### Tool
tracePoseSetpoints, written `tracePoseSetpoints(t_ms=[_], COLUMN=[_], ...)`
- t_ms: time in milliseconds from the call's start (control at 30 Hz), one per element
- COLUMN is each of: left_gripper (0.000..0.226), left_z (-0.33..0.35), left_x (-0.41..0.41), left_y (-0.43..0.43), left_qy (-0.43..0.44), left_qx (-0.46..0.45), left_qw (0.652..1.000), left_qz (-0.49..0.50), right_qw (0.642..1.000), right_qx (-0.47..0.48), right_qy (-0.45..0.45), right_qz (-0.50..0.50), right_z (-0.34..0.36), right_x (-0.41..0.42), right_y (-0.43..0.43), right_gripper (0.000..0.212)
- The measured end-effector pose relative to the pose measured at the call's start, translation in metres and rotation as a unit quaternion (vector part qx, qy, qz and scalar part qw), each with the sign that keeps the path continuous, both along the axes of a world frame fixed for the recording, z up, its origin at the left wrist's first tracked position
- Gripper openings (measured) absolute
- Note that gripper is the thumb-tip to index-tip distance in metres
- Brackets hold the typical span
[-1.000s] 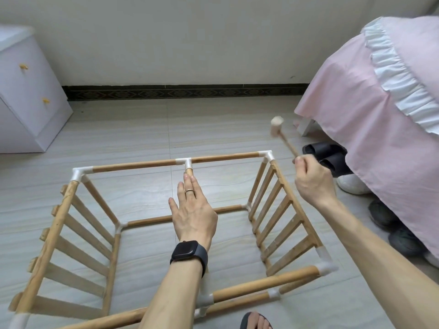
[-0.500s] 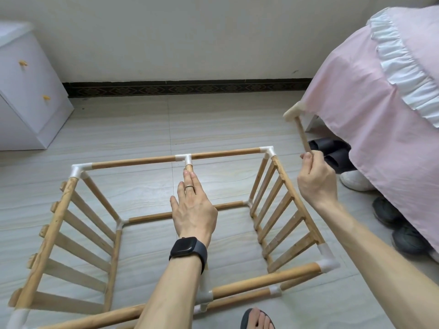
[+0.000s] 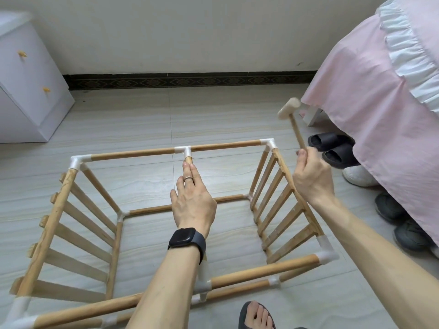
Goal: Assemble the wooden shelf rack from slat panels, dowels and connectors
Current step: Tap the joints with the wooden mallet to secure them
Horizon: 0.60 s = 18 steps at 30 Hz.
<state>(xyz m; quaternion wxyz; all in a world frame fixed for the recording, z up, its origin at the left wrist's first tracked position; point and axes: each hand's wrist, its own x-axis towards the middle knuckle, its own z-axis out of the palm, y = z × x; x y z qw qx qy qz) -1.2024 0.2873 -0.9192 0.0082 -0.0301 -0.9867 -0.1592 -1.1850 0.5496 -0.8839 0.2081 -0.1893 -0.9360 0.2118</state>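
Note:
The wooden rack frame [image 3: 285,176] lies on the floor as an open box, with slat panels on the left [image 3: 78,217] and right and dowels joined by white connectors. My left hand [image 3: 192,200] lies along the middle dowel [image 3: 188,160] and holds it, fingertips just short of the far T connector [image 3: 186,150]. My right hand [image 3: 311,176] is closed around the handle of a small wooden mallet [image 3: 289,109]. The mallet is raised above and to the right of the far right corner connector [image 3: 268,143].
A white drawer cabinet [image 3: 31,91] stands at the far left. A bed with a pink cover [image 3: 380,103] fills the right side, with slippers [image 3: 332,150] and shoes on the floor beneath its edge. My foot in a sandal [image 3: 256,314] is at the bottom.
The mallet head has swung up and to the right from where it was a second ago. My right hand has shifted slightly with it. My left hand has stayed on the middle dowel.

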Motion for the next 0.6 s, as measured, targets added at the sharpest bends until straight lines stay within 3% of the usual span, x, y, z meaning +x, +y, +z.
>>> tracePoseSetpoints(t_ms=[67,167,267,433,500,600], left_gripper=[0.079,0.079,0.078,0.056,0.057,0.045], left_z=[-0.002,-0.003,0.008,0.067,0.097,0.123], left_x=[-0.003,-0.012,-0.025,-0.056,-0.056,-0.041], left_y=[0.002,0.007,0.017,-0.006,-0.043,-0.12], left_qy=[0.0,-0.009,-0.043,-0.167,-0.162,-0.08], left_qx=[0.0,0.011,0.033,0.015,-0.035,-0.136], left_qw=[1.0,1.0,0.999,0.98,0.977,0.979], left_qz=[0.0,0.002,-0.002,-0.107,-0.132,-0.129], right_qw=[0.992,0.999,0.989,0.917,0.915,0.933], right_qx=[0.026,-0.008,-0.137,-0.364,-0.35,-0.253], right_qy=[-0.119,-0.051,0.002,0.009,0.035,0.071], right_qz=[-0.021,0.008,0.059,0.163,0.198,0.248], right_z=[0.002,0.016,0.022,0.037,0.052,0.081], right_x=[-0.001,0.006,0.027,0.062,0.069,0.07], right_y=[-0.001,-0.008,-0.035,-0.088,-0.108,-0.147], right_gripper=[0.041,0.034,0.014,0.016,0.01,0.025])
